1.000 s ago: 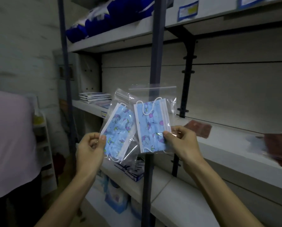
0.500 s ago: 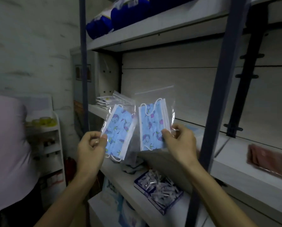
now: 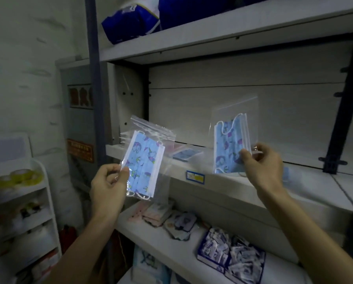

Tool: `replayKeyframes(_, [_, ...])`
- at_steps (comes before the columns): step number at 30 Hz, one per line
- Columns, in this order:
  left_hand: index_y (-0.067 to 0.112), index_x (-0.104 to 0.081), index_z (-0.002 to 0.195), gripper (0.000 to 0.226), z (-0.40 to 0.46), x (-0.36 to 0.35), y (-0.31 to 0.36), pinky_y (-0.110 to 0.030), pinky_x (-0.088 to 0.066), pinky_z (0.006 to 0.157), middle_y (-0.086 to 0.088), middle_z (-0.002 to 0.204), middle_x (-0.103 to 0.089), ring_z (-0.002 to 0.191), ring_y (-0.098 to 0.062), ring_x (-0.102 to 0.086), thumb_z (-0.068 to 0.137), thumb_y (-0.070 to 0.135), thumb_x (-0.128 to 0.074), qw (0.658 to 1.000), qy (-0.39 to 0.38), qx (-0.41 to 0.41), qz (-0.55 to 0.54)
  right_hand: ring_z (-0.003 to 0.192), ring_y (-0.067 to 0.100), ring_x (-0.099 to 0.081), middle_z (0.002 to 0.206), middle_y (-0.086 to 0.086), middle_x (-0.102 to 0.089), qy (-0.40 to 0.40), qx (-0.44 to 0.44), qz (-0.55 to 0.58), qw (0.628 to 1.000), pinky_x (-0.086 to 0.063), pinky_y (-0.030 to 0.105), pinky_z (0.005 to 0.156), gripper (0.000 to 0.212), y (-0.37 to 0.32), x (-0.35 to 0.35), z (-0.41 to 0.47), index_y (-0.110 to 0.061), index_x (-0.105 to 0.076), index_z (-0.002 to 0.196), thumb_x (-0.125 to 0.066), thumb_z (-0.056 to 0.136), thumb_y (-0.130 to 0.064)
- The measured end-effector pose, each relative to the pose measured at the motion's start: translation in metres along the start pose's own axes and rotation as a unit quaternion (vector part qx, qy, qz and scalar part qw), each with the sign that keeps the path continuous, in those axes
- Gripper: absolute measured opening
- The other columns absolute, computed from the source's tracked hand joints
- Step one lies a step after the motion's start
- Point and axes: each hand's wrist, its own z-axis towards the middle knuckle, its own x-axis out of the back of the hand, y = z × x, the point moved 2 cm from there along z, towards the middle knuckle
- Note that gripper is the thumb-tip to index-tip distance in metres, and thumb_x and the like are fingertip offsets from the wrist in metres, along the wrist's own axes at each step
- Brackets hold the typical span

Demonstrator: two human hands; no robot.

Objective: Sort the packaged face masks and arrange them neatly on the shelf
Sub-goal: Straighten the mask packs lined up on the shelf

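- The left hand pinches the lower left edge of a clear mask bag, thumb and fingers clamped on the plastic, tilting it right.
- The right hand grips the lower right corner of a second bag, held upright above the front edge of the middle shelf.
- The two bags are well apart.
- Another mask packet lies flat on that shelf, toward its left end.
- A box of small packets sits on the lower shelf.
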Motion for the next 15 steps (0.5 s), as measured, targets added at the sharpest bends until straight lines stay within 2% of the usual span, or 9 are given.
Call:
replayKeyframes(3, [0.021, -0.054, 0.08, 0.016, 0.025, -0.004, -0.01, -0.027, -0.049, 0.06, 0.0, 0.078, -0.069, 0.069, -0.01, -0.065, 0.09, 0.013, -0.063, 1.0, -0.016, 0.012, -0.023, 0.079, 0.018, -0.066, 0.089, 0.006, -0.071, 0.026, -0.002, -0.027, 0.999, -0.047, 0.023, 0.054, 0.017, 0.003, -0.005, 0.001, -0.008, -0.062, 0.102, -0.062, 0.089, -0.018])
replayKeyframes(5, [0.02, -0.055, 0.08, 0.015, 0.042, -0.01, -0.019, -0.027, -0.048, 0.06, 0.002, 0.078, -0.068, 0.07, -0.009, -0.065, 0.089, 0.013, -0.063, 0.999, -0.03, 0.025, -0.032, 0.08, 0.02, -0.066, 0.093, 0.009, -0.07, 0.036, -0.008, -0.042, 0.998, -0.044, 0.02, 0.049, 0.01, 0.004, -0.009, 0.005, -0.01, -0.06, 0.097, -0.062, 0.09, -0.017])
replayKeyframes(8, [0.02, -0.056, 0.082, 0.012, 0.066, -0.022, -0.033, -0.029, -0.051, 0.068, 0.002, 0.081, -0.069, 0.074, -0.012, -0.066, 0.089, 0.015, -0.065, 0.998, -0.051, 0.034, -0.034, 0.085, 0.025, -0.067, 0.095, 0.01, -0.07, 0.049, -0.014, -0.066, 0.997, -0.047, 0.025, 0.054, 0.012, 0.007, -0.018, 0.016, -0.012, -0.059, 0.101, -0.061, 0.092, -0.019])
replayKeyframes(10, [0.016, -0.057, 0.087, 0.008, 0.084, -0.03, -0.042, -0.031, -0.05, 0.071, 0.0, 0.081, -0.069, 0.075, -0.014, -0.066, 0.089, 0.014, -0.065, 0.997, -0.06, 0.035, -0.039, 0.088, 0.026, -0.067, 0.096, 0.01, -0.07, 0.056, -0.017, -0.068, 0.996, -0.055, 0.034, 0.065, 0.015, 0.01, -0.029, 0.025, -0.012, -0.059, 0.104, -0.061, 0.092, -0.021])
replayKeyframes(13, [0.014, -0.056, 0.091, 0.008, 0.108, -0.043, -0.049, -0.03, -0.05, 0.067, 0.001, 0.077, -0.065, 0.072, -0.016, -0.063, 0.09, 0.015, -0.064, 0.997, -0.063, 0.028, -0.045, 0.089, 0.025, -0.067, 0.098, 0.01, -0.069, 0.047, -0.036, -0.052, 0.997, -0.057, 0.04, 0.076, 0.023, 0.017, -0.051, 0.043, -0.011, -0.058, 0.113, -0.062, 0.092, -0.02])
replayKeyframes(15, [0.013, -0.056, 0.091, 0.008, 0.121, -0.051, -0.053, -0.022, -0.049, 0.059, 0.006, 0.075, -0.062, 0.068, -0.011, -0.061, 0.091, 0.015, -0.063, 0.997, -0.063, 0.018, -0.046, 0.089, 0.024, -0.068, 0.099, 0.01, -0.07, 0.042, -0.049, -0.037, 0.997, -0.057, 0.04, 0.079, 0.029, 0.023, -0.066, 0.052, -0.008, -0.058, 0.117, -0.064, 0.091, -0.02])
